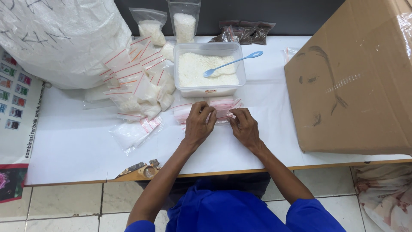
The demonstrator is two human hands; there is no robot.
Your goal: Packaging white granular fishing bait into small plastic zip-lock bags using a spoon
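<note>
1. Both hands are set on a small stack of empty zip bags (221,107) w/ red seal strips, lying on the white bench (86,146) just in front of the tub.
2. Left hand (198,124): fingers curled down, tips pinched on the stack's left part; some bags stick out to the left beyond it.
3. Right hand (245,126): fingertips pressed on the stack's right edge; whether a single bag is nipped can't be told.
4. Key relation: the stack lies directly beyond both grips, away from the body, long axis running left-right across the bench. The two hands are about equally near, one at each end; thumbs are turned inward toward each other.
5. Clear plastic tub (210,68): just behind the stack, approx. half filled w/ white granules; a light-blue spoon (231,63) is laid in it, bowl in the granules, handle pointing up-right over the rim.
6. Filled zip bags (137,81) of white granules are heaped left of the tub; one larger filled bag (133,134) lies nearer the bench edge.
7. At the back: two upright bags of white granules (184,23) and dark brown packets (244,32).
8. A big white sack (64,34) is seen far left, a cardboard box (356,77) on the right.
</note>
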